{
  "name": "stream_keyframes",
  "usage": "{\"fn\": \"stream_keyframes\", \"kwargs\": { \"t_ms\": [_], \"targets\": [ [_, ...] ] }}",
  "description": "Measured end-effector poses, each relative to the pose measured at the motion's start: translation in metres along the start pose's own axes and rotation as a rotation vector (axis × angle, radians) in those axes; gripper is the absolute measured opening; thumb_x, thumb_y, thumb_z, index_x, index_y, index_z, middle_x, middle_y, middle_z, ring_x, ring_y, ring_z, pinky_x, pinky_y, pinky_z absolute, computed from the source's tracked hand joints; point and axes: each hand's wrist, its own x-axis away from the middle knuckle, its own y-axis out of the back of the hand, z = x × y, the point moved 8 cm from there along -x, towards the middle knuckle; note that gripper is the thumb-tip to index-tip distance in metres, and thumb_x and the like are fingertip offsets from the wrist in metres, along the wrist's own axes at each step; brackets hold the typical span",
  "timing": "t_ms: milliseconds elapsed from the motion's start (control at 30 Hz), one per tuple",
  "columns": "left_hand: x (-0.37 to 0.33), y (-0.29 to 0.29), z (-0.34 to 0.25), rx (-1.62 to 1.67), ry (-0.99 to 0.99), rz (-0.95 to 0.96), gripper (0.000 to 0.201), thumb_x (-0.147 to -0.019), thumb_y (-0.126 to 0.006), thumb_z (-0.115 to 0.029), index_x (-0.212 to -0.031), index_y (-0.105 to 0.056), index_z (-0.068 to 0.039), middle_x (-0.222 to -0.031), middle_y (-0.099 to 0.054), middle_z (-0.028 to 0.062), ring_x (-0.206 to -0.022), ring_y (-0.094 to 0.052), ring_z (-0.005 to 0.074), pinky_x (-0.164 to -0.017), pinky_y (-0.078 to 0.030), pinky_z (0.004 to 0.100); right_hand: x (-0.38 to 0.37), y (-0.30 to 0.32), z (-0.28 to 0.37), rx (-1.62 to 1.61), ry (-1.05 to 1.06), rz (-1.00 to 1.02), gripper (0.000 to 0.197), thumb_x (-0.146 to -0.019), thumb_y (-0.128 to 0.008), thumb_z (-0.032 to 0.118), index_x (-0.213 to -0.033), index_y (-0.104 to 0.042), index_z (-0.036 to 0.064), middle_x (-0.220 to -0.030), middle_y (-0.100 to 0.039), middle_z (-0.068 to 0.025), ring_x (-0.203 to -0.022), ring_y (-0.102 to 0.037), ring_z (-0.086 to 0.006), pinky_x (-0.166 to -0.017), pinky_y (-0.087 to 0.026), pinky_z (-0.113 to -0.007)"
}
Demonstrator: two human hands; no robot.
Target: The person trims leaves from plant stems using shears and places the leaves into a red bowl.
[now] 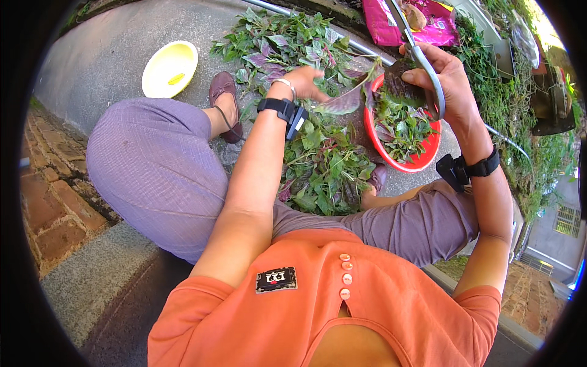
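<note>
My right hand (449, 76) is closed around a pair of scissors (435, 85), whose blades point up and away from me. A dark purple leaf (400, 78) sits at its fingertips, above a red basin (417, 164) holding cut green and purple leaves (403, 131). To the left, my left hand (302, 82) hovers over the greens with its fingers apart. A purple-green sprig (342, 103) lies just beside its fingertips; I cannot tell whether they touch it. Leafy stems form a far pile (278, 43) and a nearer pile (327, 168) between my feet.
A pale yellow bowl (160, 76) with a small yellow piece inside stands at the far left. A pink bag (391, 27) with a brown lump on it lies at the back right. A metal pipe (361, 48) runs behind the greens. Weeds (507, 116) grow along the right.
</note>
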Motion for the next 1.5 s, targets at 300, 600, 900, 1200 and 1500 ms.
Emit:
{"fn": "stream_keyframes", "kwargs": {
  "t_ms": [300, 600, 900, 1200, 1500],
  "targets": [
    [0.029, 0.046, -0.118, 0.795, -0.601, -0.206, 0.071, -0.079, -0.067, 0.009, -0.143, -0.05, -0.014, -0.138, -0.057, 0.0056, -0.106, -0.059, 0.0113, -0.092, -0.052, 0.0294, -0.006, 0.011, -0.004, -0.113, -0.021, 0.042, 0.038, -0.078, -0.074, 0.001, -0.115, -0.067, 0.0016, -0.094, -0.067, -0.0009, -0.08, -0.063, -0.0071, -0.075, -0.052, -0.022],
    [0.031, 0.033, -0.143, 0.665, -0.712, -0.272, 0.031, -0.073, -0.066, 0.011, -0.1, -0.072, -0.004, -0.09, -0.063, -0.0032, -0.081, -0.057, 0.0075, -0.077, -0.047, 0.0242, -0.008, 0.018, -0.009, -0.107, 0.002, 0.051, 0.036, -0.077, -0.076, 0.004, -0.112, -0.067, 0.0028, -0.091, -0.067, 0.0006, -0.078, -0.062, -0.0057, -0.071, -0.05, -0.02],
    [0.029, 0.025, -0.132, 0.991, -0.506, -0.035, 0.015, -0.092, -0.069, -0.015, -0.104, -0.067, -0.006, -0.101, -0.069, 0.0009, -0.085, -0.061, 0.008, -0.075, -0.047, 0.0229, -0.016, 0.055, -0.03, -0.021, -0.063, -0.108, 0.032, -0.078, -0.075, 0.007, -0.109, -0.066, 0.0006, -0.087, -0.07, -0.0036, -0.074, -0.064, -0.0076, -0.067, -0.051, -0.021],
    [0.037, 0.03, -0.134, 1.35, -0.591, 0.098, 0.018, -0.096, -0.064, -0.019, -0.109, -0.065, -0.007, -0.089, -0.069, 0.0108, -0.083, -0.07, 0.0227, -0.06, -0.052, 0.0288, -0.016, 0.055, -0.033, 0.074, -0.097, -0.155, 0.026, -0.081, -0.071, -0.001, -0.107, -0.069, -0.0041, -0.09, -0.072, -0.008, -0.071, -0.069, -0.0125, -0.067, -0.058, -0.027],
    [0.027, 0.03, -0.116, 1.637, -0.546, 0.139, 0.022, -0.091, -0.07, -0.017, -0.109, -0.066, -0.005, -0.098, -0.07, 0.0146, -0.093, -0.069, 0.0257, -0.082, -0.06, 0.0408, -0.012, 0.062, -0.016, 0.24, 0.021, -0.26, 0.042, -0.08, -0.078, 0.006, -0.119, -0.064, -0.0024, -0.096, -0.07, -0.0052, -0.079, -0.064, -0.0082, -0.072, -0.052, -0.021]
  ]
}}
